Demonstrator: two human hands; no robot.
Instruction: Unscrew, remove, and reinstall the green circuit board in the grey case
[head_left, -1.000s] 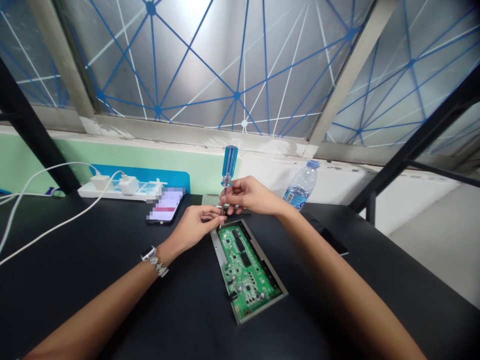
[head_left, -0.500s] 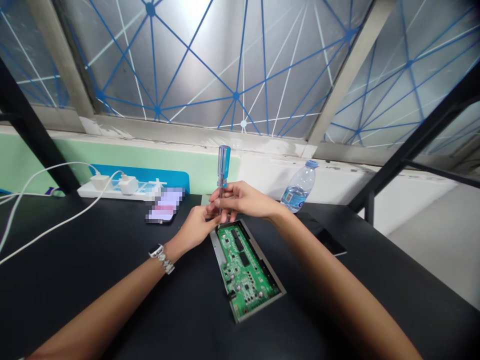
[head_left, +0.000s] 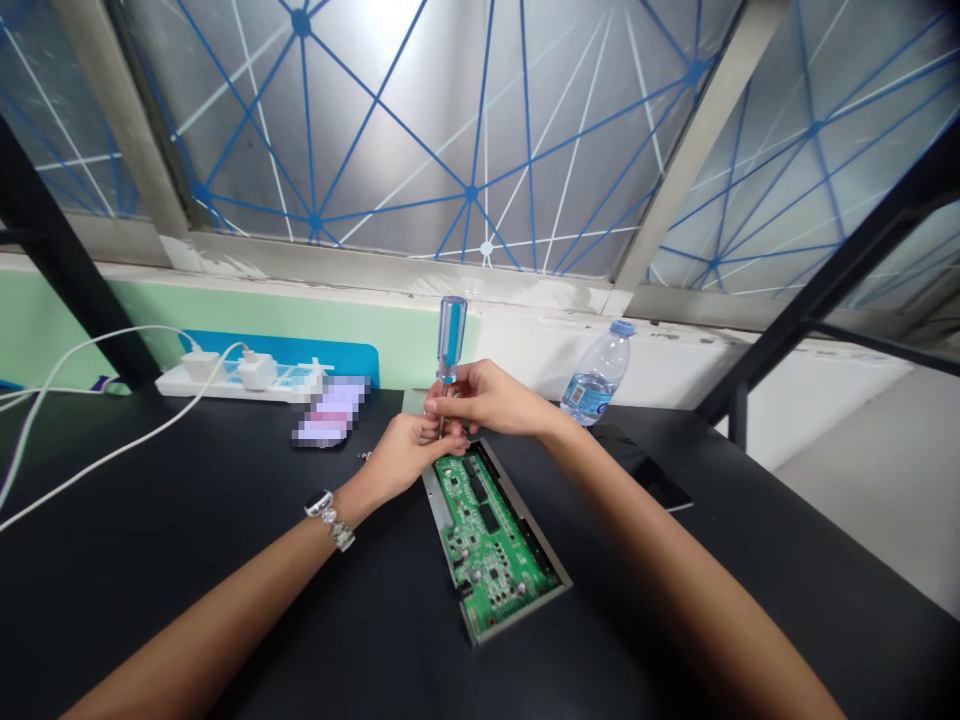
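Observation:
A screwdriver [head_left: 451, 335] with a clear and blue handle stands nearly upright over the far end of a green circuit board [head_left: 491, 545]. My right hand [head_left: 491, 398] is closed in a pinch around its shaft, just below the handle. Lower on the shaft, the fingers and thumb of my left hand [head_left: 409, 450] come together, hiding the screwdriver's tip. The board lies in a shallow grey metal case [head_left: 517, 630] on the black table. Whether a screw sits at the tip cannot be seen.
Small metal pieces, perhaps screws [head_left: 365, 456], lie left of my left hand. Behind are a phone [head_left: 330, 412], a white power strip [head_left: 225, 380] with cables, and a water bottle [head_left: 598, 372]. A dark flat device [head_left: 660, 485] lies beyond my right forearm.
The screwdriver has shifted slightly right and its handle has turned, showing the blue stripe in front. My left hand has moved a little right, its thumb now further across the case's far end.

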